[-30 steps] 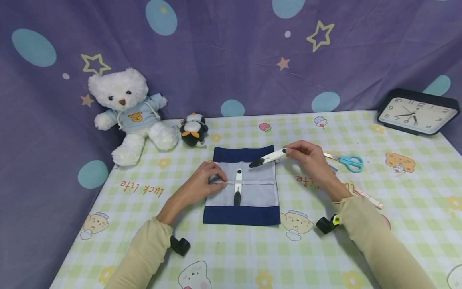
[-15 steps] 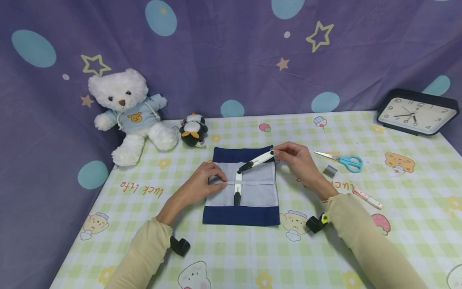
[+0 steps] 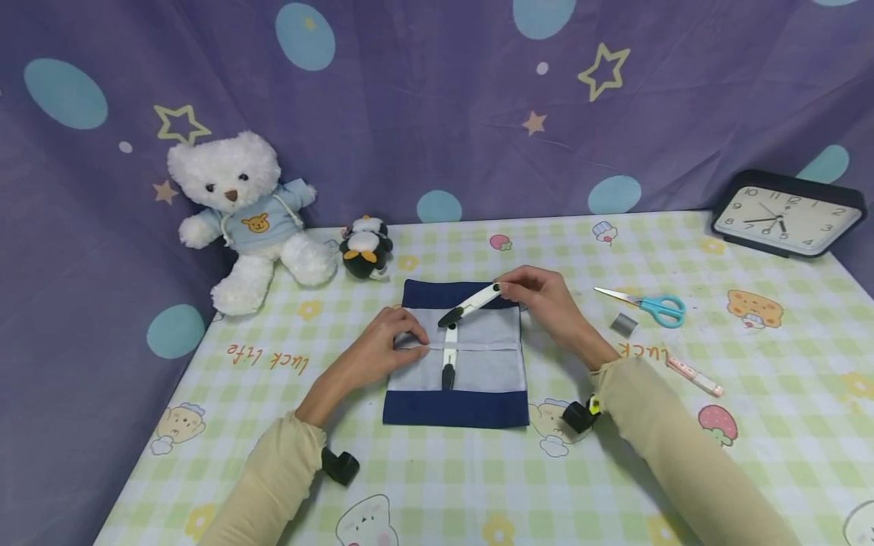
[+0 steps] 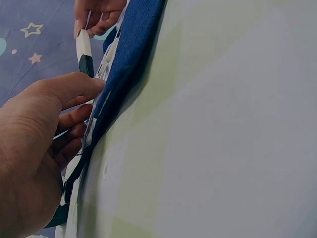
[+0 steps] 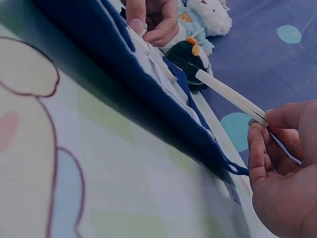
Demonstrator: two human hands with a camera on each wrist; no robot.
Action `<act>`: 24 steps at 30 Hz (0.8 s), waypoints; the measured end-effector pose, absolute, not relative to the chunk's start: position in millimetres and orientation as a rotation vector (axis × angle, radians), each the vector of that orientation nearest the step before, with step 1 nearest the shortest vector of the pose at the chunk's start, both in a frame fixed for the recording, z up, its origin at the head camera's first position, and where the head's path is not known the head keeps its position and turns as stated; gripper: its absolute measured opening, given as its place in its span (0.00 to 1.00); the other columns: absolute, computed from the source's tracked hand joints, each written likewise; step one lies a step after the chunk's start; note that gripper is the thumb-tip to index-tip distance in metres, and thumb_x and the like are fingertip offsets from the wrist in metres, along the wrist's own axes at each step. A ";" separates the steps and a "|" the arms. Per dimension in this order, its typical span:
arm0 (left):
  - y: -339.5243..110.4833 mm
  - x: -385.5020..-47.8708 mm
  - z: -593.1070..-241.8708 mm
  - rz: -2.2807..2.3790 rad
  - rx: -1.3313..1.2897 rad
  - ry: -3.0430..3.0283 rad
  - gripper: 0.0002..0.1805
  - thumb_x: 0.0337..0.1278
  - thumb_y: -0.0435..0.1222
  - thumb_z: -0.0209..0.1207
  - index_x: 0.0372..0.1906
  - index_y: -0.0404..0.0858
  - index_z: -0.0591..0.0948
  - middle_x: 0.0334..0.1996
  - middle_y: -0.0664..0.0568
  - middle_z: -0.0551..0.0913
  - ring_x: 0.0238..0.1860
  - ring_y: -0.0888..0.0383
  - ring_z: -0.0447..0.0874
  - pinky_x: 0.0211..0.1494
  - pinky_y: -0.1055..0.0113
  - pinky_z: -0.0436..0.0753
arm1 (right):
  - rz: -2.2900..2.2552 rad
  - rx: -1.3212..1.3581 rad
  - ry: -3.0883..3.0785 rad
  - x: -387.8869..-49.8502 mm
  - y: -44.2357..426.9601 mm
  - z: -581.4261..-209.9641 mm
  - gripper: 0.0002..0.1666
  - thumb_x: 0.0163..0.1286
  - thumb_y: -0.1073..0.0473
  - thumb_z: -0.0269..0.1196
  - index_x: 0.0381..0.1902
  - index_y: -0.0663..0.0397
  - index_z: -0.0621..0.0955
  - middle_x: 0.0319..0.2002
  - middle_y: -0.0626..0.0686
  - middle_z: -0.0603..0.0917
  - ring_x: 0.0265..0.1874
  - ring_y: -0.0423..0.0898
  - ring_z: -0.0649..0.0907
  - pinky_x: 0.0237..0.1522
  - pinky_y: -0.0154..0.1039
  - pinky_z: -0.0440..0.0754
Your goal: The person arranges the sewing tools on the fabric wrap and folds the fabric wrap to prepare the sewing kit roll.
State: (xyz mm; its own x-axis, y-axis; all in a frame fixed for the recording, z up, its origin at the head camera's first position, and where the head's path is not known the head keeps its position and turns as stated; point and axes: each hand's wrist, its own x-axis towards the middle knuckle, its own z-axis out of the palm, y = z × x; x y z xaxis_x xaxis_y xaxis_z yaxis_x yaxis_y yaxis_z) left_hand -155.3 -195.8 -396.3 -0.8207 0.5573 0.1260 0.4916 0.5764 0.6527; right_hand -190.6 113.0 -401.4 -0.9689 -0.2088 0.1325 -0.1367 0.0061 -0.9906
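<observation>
A navy-edged cloth organizer (image 3: pixel 456 409) lies flat with its pale grey inside up. A thin elastic strap (image 3: pixel 492 348) crosses its middle. One slim white tool with a dark capped end (image 3: pixel 450 356) lies upright under the strap. My left hand (image 3: pixel 385 341) rests at the organizer's left side, thumb and fingertip pinching the strap. My right hand (image 3: pixel 542 299) pinches the bare end of a matching white tool (image 3: pixel 478 300), held slanted above the cloth. Its dark cap (image 5: pixel 185 65) points down and left, near the lying tool's top; whether they touch cannot be told.
Blue-handled scissors (image 3: pixel 661 309), a small grey piece (image 3: pixel 624 324) and a pink-and-white stick (image 3: pixel 695 377) lie to the right. A white teddy bear (image 3: pixel 249 220), a penguin toy (image 3: pixel 365 249) and a black clock (image 3: pixel 785 214) stand at the back of the checked tablecloth (image 3: pixel 437 493).
My right hand has moved left, carrying the slim white tool from the organizer's right edge to over the lying one. The left hand has stayed in place.
</observation>
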 end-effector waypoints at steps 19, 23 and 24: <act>-194.6 -155.7 -394.6 1.059 0.888 2.712 0.02 0.65 0.36 0.70 0.39 0.43 0.87 0.43 0.57 0.80 0.49 0.55 0.75 0.56 0.53 0.75 | -1.995 -0.479 2.273 -202.8 95.1 -389.5 0.13 0.77 0.63 0.63 0.52 0.65 0.86 0.50 0.59 0.87 0.48 0.52 0.84 0.55 0.50 0.81; -194.4 -156.2 -395.1 1.047 0.883 2.714 0.03 0.65 0.36 0.70 0.40 0.43 0.87 0.43 0.57 0.80 0.49 0.55 0.75 0.56 0.53 0.75 | -1.981 -0.506 2.286 -204.6 90.6 -387.2 0.12 0.77 0.63 0.63 0.52 0.65 0.87 0.52 0.59 0.87 0.50 0.51 0.85 0.55 0.50 0.81; -194.4 -156.2 -395.2 1.045 0.881 2.716 0.03 0.65 0.36 0.70 0.40 0.43 0.88 0.42 0.57 0.80 0.49 0.55 0.75 0.55 0.53 0.75 | -1.973 -0.516 2.292 -205.0 89.4 -386.5 0.12 0.77 0.63 0.63 0.52 0.65 0.87 0.52 0.60 0.87 0.50 0.51 0.85 0.55 0.50 0.81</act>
